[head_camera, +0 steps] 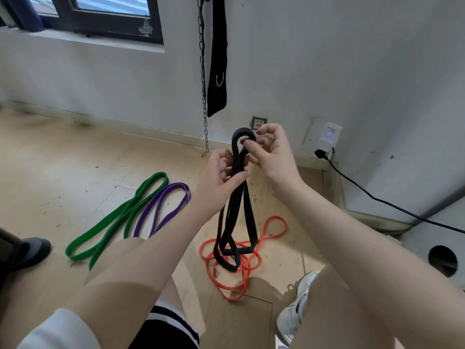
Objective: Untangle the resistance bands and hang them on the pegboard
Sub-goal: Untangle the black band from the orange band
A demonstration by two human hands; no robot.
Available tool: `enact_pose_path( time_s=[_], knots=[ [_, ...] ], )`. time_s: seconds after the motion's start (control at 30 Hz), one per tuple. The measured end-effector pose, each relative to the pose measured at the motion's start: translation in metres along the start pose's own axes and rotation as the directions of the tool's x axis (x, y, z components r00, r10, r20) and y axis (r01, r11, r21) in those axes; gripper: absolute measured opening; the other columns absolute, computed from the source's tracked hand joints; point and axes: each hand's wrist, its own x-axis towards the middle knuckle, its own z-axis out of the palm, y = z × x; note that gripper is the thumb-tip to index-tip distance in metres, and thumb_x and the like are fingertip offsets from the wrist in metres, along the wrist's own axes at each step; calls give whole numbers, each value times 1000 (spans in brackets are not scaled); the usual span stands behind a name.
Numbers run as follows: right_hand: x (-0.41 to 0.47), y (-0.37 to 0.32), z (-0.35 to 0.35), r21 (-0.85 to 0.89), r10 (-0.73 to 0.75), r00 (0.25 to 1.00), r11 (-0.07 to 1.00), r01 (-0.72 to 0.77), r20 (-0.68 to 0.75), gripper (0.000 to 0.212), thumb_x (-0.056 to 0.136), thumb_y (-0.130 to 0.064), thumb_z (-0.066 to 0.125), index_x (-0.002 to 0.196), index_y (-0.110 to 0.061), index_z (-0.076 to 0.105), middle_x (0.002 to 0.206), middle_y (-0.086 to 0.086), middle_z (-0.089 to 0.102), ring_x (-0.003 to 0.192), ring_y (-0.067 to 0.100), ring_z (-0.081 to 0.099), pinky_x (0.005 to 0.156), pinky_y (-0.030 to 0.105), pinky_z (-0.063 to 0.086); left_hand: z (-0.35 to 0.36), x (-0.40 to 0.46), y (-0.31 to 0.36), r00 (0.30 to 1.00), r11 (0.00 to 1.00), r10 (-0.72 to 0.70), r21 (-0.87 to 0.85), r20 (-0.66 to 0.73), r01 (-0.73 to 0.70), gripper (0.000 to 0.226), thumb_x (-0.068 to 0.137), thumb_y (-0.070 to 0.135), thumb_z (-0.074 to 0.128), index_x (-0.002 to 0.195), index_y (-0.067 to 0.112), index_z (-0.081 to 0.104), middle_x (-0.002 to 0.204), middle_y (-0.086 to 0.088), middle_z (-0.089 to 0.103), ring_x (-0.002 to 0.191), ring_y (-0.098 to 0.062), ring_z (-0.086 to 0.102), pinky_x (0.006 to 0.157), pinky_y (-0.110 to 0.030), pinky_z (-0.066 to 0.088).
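Observation:
I hold a black resistance band (235, 220) up in front of me. My left hand (218, 178) grips its strands just below the top. My right hand (270, 153) pinches the small top loop, thumb through it. The band's lower loops hang down and rest on a tangled orange band (273, 229) on the floor. A green band (113, 220) and a purple band (163, 210) lie side by side on the floor to the left, apart from the tangle. No pegboard is in view.
A black strap (217, 59) and a metal chain (204, 96) hang on the white wall ahead. A plugged-in white device (328, 139) with a black cable (377, 197) sits at the right. A dark shoe (30, 249) is at left, my white sneaker (295, 308) below.

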Motion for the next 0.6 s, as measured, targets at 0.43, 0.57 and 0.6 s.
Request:
enact_pose_path(
  time_s=[0.43, 0.57, 0.6],
  knots=[
    [33, -38, -13, -728, 173, 732, 392, 562, 659, 73, 80, -12, 70, 141, -28, 35, 147, -8, 36, 129, 10, 37, 95, 28, 44, -41, 0, -4, 981, 978, -181, -94, 73, 188, 22, 94, 4, 47, 115, 11, 47, 97, -9, 68, 90, -18, 67, 88, -32, 52],
    [38, -28, 13, -628, -10, 631, -108, 771, 776, 47, 74, -15, 74, 118, -15, 60, 116, 5, 65, 103, 32, 56, 80, 42, 47, -57, -4, -10, 980, 978, -193, -76, 45, 196, 21, 95, 6, 44, 104, 24, 47, 97, -7, 67, 89, -16, 65, 86, -33, 51],
    [40, -23, 18, -614, -90, 607, -120, 780, 789, 36, 72, -17, 74, 106, -15, 65, 105, 6, 68, 94, 33, 60, 72, 40, 47, -60, -4, -12, 979, 977, -197, -71, 51, 200, 21, 95, 6, 44, 102, 26, 45, 96, -7, 66, 87, -15, 65, 85, -34, 52]
  ],
)
